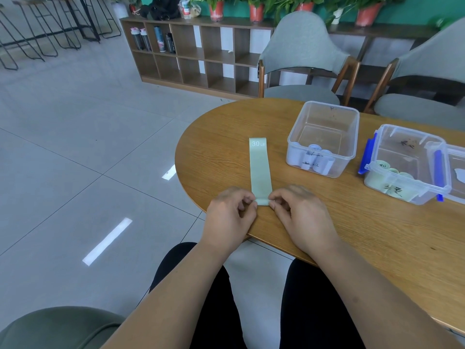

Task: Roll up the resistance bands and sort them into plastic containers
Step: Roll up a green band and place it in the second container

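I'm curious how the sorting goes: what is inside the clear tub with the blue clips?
Rolled pale green bands lie along the near wall of the tub. A handwritten label on that wall covers their lower parts, so their count cannot be told.

One band [260, 170] lies flat; three containers [332, 106] [407, 130] [456, 150], two hands [231, 215] [299, 212], two chairs [302, 41] [432, 61] and four red pots [216, 11] [256, 12] [305, 6] [368, 14] show.
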Motion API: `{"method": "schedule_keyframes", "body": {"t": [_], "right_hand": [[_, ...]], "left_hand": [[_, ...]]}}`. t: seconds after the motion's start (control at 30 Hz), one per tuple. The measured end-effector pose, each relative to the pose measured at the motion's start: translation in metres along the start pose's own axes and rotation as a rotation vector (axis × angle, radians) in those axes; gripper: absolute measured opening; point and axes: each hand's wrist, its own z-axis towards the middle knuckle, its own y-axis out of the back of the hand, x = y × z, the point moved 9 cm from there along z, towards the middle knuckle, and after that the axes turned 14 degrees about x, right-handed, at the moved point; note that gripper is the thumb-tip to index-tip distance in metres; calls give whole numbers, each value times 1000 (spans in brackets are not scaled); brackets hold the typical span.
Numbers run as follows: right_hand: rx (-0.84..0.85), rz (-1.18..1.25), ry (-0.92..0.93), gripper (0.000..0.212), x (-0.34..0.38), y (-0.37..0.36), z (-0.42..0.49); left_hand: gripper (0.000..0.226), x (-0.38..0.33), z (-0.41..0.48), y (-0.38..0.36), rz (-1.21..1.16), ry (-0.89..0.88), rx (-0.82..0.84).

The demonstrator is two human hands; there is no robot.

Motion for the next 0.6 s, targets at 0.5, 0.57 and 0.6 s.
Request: {"method": "schedule_keyframes", "body": {"t": [0.5, 0.57, 0.6], "right_hand": [[0, -15, -12, 17, -7, -5, 3], [-3, -30, -15, 18, -7, -6, 3], [-6, -39, -15, 18, -7, -6, 3]], "left_hand": [[9, -1, 0, 0, 1, -15, 2], [8, -1, 0, -1, -1, -11, 4], [7, 0, 0, -1, -3, -8, 5]]}}
